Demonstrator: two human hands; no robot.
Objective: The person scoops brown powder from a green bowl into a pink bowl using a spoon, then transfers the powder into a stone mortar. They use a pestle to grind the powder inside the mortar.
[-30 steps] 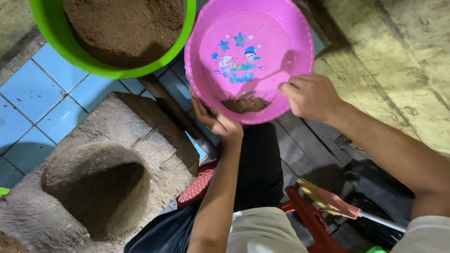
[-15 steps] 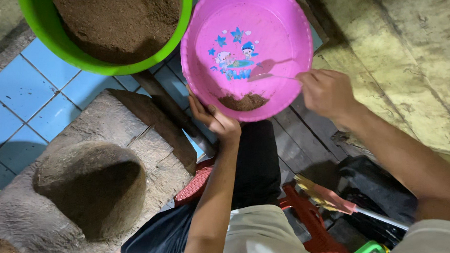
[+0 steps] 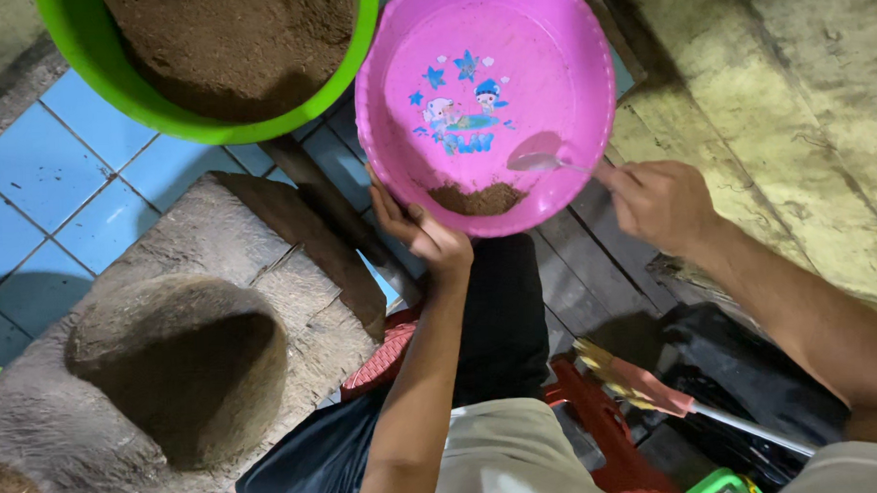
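Left hand [image 3: 420, 230]: grips the near rim of the pink basin [image 3: 559, 67].
Right hand [image 3: 659, 202]: clenched on a spoon [image 3: 544, 161] inside the basin.
Brown powder [image 3: 476, 199]: small heap at the basin's near wall.
Green tub [image 3: 102, 64]: powder-filled, just beside the basin.
Stone mortar [image 3: 175, 367]: lower left, well apart.

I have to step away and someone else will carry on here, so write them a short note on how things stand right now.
Left hand: grips the near rim of the pink basin, holding it tilted.
Right hand: holds a metal spoon whose bowl sits inside the basin, apart from the powder.
Things: a small heap of brown powder lies at the basin's low edge. The green tub beside it holds far more of the same powder. A stone mortar sits to the left on the floor.
Done: the basin is almost emptied.
Left: that last heap remains in the basin.
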